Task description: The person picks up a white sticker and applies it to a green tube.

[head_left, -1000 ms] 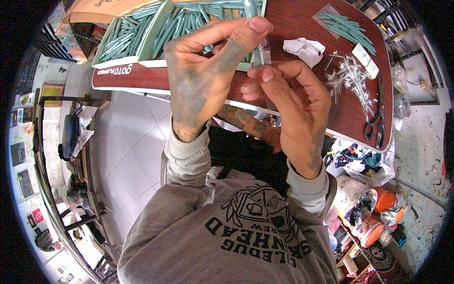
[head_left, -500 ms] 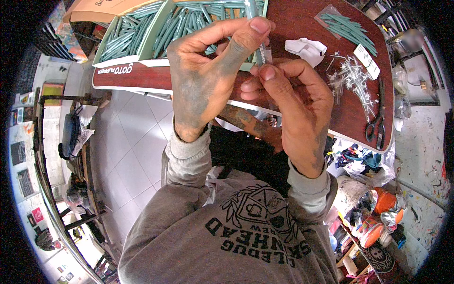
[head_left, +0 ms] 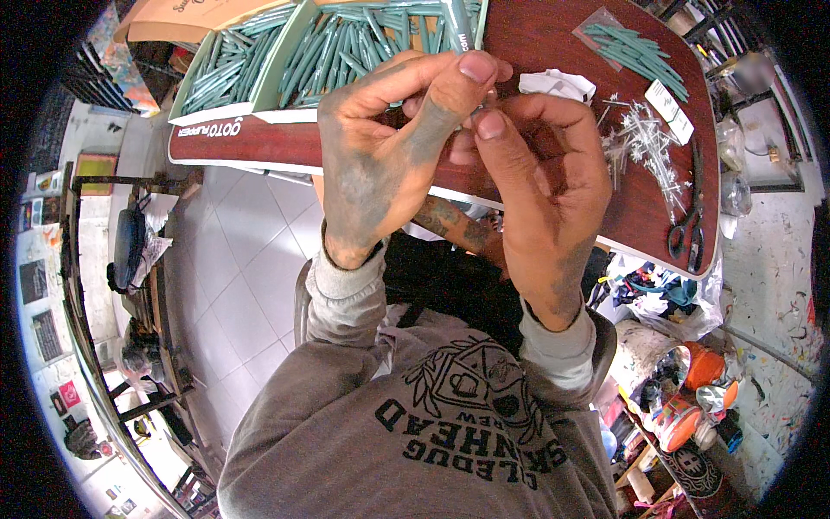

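Observation:
Both my hands are raised close together over the table's near edge. My left hand [head_left: 380, 147] is closed, its thumb and fingers pinching a slim teal pen [head_left: 458, 28] whose upper part sticks out above the fingers. Thumb and fingertips of my right hand [head_left: 553, 186] meet just below, at the pen's lower end. My fingers hide that end, and what the right fingertips grip cannot be made out. Behind my left hand, a pale green divided box [head_left: 290, 60] holds many similar teal pens.
On the dark red table [head_left: 527, 39] lie teal pens on a clear bag [head_left: 635, 56], a crumpled white piece [head_left: 558, 85], scattered thin clear-white bits [head_left: 648, 147], a white card [head_left: 670, 112] and black scissors [head_left: 689, 233]. A tattooed forearm [head_left: 454, 223] shows below the table edge.
My hands have drawn closer together, the left one lowering slightly. The clear strip and printed pen part that showed between them are now hidden by my fingers.

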{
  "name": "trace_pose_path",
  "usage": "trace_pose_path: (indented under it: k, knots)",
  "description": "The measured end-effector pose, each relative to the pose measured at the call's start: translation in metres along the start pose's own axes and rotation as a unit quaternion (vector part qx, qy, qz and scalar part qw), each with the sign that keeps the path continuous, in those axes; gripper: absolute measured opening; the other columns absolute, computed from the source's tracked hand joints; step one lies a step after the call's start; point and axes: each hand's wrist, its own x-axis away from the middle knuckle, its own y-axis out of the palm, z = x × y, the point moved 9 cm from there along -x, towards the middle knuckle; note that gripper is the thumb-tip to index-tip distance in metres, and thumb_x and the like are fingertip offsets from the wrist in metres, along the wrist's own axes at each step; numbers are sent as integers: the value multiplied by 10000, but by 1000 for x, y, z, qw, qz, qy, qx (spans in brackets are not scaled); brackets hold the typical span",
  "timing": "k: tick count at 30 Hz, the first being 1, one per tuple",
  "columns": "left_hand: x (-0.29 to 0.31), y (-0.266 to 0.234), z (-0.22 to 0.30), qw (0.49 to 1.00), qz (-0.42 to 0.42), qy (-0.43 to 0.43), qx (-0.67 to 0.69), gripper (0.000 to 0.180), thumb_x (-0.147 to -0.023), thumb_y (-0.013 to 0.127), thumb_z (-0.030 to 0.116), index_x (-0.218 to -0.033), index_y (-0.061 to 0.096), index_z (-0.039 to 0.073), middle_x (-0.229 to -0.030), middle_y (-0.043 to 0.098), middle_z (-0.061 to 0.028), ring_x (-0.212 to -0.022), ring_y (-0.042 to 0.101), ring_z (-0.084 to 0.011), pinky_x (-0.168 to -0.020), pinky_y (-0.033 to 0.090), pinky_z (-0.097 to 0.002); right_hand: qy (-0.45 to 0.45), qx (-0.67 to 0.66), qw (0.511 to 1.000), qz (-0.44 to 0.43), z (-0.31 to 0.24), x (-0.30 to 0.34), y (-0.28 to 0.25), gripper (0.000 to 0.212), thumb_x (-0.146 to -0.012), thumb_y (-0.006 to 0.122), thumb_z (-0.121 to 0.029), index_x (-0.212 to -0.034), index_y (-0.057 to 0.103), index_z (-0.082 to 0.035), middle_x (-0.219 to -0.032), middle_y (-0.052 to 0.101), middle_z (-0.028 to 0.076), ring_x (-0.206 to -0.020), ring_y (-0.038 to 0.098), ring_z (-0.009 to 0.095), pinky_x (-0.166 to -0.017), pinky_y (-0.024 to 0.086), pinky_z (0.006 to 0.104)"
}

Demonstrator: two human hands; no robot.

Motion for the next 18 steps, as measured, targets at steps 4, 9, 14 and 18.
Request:
trace_pose_path:
  k: [4, 9, 14, 18]
  knots:
    - [1, -2, 1, 1000, 7, -25, -9, 201, -928, 711, 211, -1023, 765, 42, -825, 654, -15, -710, 537, -41, -584, 402, -193, -25, 60, 998, -12, -10, -1, 0, 208, -881, 717, -33, -1054, 608, 4, -934, 677, 74, -797, 627, 96, -711, 503, 235]
    - [0, -2, 6, 998, 8, 25, -50, 214, -931, 708, 229, -1019, 766, 44, -820, 654, -10, -702, 525, -40, -565, 364, -197, -118, 159, 980, -18, -16, -1, -3, 198, -890, 711, -39, -1054, 625, 30, -1016, 669, 92, -838, 627, 112, -729, 514, 241]
    - [-1, -3, 7, 998, 5, 16, -58, 212, -927, 711, 230, -1015, 767, 45, -830, 672, -17, -690, 526, -38, -564, 367, -196, -27, 64, 997, -28, -3, 0, -2, 155, -892, 710, -41, -1018, 644, 21, -957, 681, 64, -798, 618, 90, -709, 499, 226]
    - [-4, -2, 9, 997, 1, 29, -72, 207, -926, 710, 224, -1018, 767, 47, -830, 681, -21, -684, 537, -39, -576, 389, -194, 33, 33, 998, -31, 2, 2, 0, 159, -911, 698, -62, -1025, 646, 36, -986, 687, 62, -809, 624, 90, -732, 506, 232]
